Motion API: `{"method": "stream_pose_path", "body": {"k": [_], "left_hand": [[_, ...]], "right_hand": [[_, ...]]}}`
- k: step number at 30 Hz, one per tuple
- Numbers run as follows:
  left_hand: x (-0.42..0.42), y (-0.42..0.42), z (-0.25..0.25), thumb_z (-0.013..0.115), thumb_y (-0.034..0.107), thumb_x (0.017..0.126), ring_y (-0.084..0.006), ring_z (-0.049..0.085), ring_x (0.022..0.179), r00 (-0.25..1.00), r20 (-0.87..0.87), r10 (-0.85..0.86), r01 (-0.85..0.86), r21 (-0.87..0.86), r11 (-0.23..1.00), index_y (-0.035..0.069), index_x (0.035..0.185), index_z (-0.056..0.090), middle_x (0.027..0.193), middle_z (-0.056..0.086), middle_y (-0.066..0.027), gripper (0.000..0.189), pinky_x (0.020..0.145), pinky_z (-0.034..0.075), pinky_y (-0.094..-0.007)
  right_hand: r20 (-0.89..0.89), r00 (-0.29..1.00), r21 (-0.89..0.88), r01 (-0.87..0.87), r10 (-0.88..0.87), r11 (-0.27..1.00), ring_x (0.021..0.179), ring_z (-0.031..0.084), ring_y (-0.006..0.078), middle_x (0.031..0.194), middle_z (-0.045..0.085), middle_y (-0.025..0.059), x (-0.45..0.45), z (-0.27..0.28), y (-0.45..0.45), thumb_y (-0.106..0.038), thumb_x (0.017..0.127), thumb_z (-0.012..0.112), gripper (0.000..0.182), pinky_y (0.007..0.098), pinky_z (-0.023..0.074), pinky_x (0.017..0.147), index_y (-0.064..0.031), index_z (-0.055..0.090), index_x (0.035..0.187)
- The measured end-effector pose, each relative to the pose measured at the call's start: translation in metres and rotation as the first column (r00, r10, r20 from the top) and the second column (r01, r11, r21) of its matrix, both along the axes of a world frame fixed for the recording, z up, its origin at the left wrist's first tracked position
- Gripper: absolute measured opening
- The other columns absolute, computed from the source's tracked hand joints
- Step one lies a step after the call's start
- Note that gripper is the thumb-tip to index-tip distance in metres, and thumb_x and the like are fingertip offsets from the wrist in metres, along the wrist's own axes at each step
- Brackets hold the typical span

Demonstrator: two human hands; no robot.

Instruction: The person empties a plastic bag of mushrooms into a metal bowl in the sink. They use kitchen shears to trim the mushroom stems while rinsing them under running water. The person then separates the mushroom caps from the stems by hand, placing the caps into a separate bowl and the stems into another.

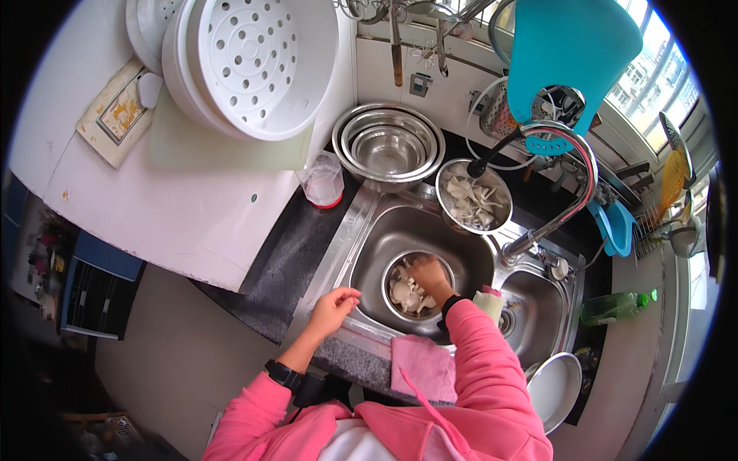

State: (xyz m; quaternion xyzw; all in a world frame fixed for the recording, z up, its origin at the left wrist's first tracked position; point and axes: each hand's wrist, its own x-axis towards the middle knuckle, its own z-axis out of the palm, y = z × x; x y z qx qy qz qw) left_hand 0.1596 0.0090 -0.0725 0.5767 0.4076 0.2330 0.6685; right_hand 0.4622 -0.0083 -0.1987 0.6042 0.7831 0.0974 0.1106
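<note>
My right hand [429, 274] reaches down into a stainless steel bowl [387, 297] in the left sink basin. Pale mushroom pieces [408, 293] lie in that bowl, and the hand touches them at the upper right. Its fingertips are hidden, so a grip cannot be made out. Over the left rim of the sink hovers my left hand [334, 308], fingers loosely curled and nothing visible in them. Behind the basin, a second steel bowl [503, 216] holds torn mushroom pieces [470, 199] under the faucet's black nozzle [476, 167].
The curved faucet [589, 178] arches over the sink's right side. Nested steel bowls [340, 151] and a plastic jar [323, 178] stand at the back left. A pink cloth [424, 369] drapes over the front edge. White colanders [314, 69] occupy the left table; a green bottle [614, 308] lies right.
</note>
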Motion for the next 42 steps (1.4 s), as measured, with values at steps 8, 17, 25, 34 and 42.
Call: {"method": "stream_pose_path", "body": {"k": [8, 17, 25, 34, 42], "left_hand": [[0.056, 0.006, -0.010, 0.050, 0.005, 0.086, -0.0103, 0.056, 0.074, 0.989, 0.116, -0.087, 0.105, -0.163, 0.981, 0.000, 0.105, 0.058, 0.091, 0.060, -0.0057, 0.020, 0.065, 0.048, -0.0221], [0.134, -0.010, 0.020, 0.057, 0.019, 0.088, -0.0170, 0.055, 0.101, 0.905, 0.321, -0.279, 0.395, -0.392, 0.831, 0.007, 0.127, 0.042, 0.113, 0.053, -0.0076, 0.044, 0.083, 0.048, -0.0308], [0.147, -0.012, 0.015, 0.065, 0.009, 0.078, -0.0153, 0.060, 0.086, 0.876, 0.179, -0.448, 0.444, 0.063, 0.894, 0.002, 0.114, 0.051, 0.100, 0.061, -0.0103, 0.040, 0.073, 0.049, -0.0285], [0.142, -0.008, 0.013, 0.068, 0.012, 0.074, -0.0139, 0.061, 0.079, 0.917, 0.087, -0.389, 0.365, 0.205, 0.908, 0.000, 0.097, 0.059, 0.088, 0.064, -0.0089, 0.028, 0.070, 0.049, -0.0273], [0.138, -0.013, 0.018, 0.068, 0.009, 0.075, -0.0113, 0.060, 0.076, 0.929, 0.068, -0.364, 0.351, 0.154, 0.924, -0.002, 0.096, 0.059, 0.086, 0.064, -0.0065, 0.025, 0.068, 0.049, -0.0251]], "right_hand": [[-0.593, 0.592, -0.142, 0.591, -0.546, 0.794, 0.064, 0.059, 0.0259, 0.072, 0.062, 0.0063, 0.015, 0.105, -0.071, -0.024, 0.071, 0.060, 0.019, 0.0373, 0.0445, 0.055, -0.0060, 0.060, 0.074], [-0.792, -0.458, -0.593, 0.421, -0.403, 0.687, 0.063, 0.052, 0.0066, 0.073, 0.060, 0.0024, -0.026, 0.166, -0.122, -0.021, 0.082, 0.059, 0.023, 0.0208, 0.0365, 0.055, 0.0002, 0.062, 0.091], [-0.973, -0.095, -0.227, 0.537, -0.209, 0.813, 0.084, 0.058, 0.0132, 0.094, 0.059, 0.0063, -0.034, 0.154, -0.130, -0.010, 0.078, 0.064, 0.034, 0.0255, 0.0470, 0.074, 0.0017, 0.048, 0.106], [-0.975, -0.160, -0.217, 0.531, -0.154, 0.819, 0.081, 0.056, 0.0112, 0.089, 0.057, 0.0063, -0.042, 0.151, -0.120, -0.007, 0.077, 0.063, 0.028, 0.0238, 0.0467, 0.071, 0.0008, 0.048, 0.099], [-0.990, -0.090, -0.138, 0.667, -0.104, 0.732, 0.078, 0.056, 0.0122, 0.083, 0.058, 0.0092, -0.055, 0.143, -0.112, -0.007, 0.071, 0.063, 0.028, 0.0264, 0.0457, 0.070, 0.0002, 0.051, 0.096]]}}
